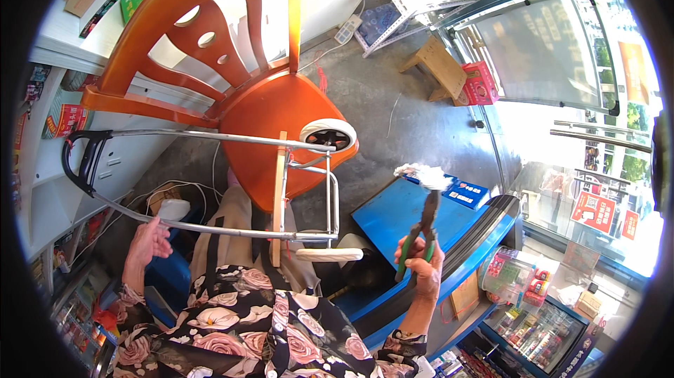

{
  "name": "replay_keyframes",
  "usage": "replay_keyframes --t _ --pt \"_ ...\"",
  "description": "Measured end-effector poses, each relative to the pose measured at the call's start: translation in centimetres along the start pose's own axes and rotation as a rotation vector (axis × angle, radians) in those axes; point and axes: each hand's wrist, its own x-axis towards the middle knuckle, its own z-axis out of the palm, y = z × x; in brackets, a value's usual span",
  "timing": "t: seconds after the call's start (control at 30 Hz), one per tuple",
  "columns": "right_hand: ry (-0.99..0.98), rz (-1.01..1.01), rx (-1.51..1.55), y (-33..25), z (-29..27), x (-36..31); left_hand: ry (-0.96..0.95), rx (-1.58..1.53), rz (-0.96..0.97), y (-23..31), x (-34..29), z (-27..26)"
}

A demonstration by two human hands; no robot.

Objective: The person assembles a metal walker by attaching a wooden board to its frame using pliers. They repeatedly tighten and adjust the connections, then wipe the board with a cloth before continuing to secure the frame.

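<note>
My right hand (422,265) is closed round the green handles of a pair of pliers (427,220), with the dark jaws pointing up and away. A metal trolley frame (232,232) lies across my lap and the chair seat. Its black handle (86,160) is at the left, and two cream-rimmed wheels are at its right end, the far wheel (328,135) on the seat and the near wheel (328,255) seen edge-on. Across the frame runs a thin wooden strip (279,188). My left hand (148,244) is beside the near tube, its fingers loosely apart and holding nothing.
An orange wooden chair (274,111) stands ahead. On the right is a blue box-like surface (393,220) with white crumpled plastic (423,175) on it. Farther off are a wooden stool (437,69) and a red box (479,84). White cables (200,184) trail at the left.
</note>
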Motion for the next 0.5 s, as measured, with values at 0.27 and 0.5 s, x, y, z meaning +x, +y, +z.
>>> replay_keyframes --t 0.27,0.5 --pt "-0.397 0.374 -0.311 2.4 2.0 7.5 -0.143 0.383 0.602 8.4 -1.6 9.5" --pt "-0.549 0.42 -0.381 4.2 4.2 12.8 0.042 0.594 0.883 9.0 5.7 17.3"
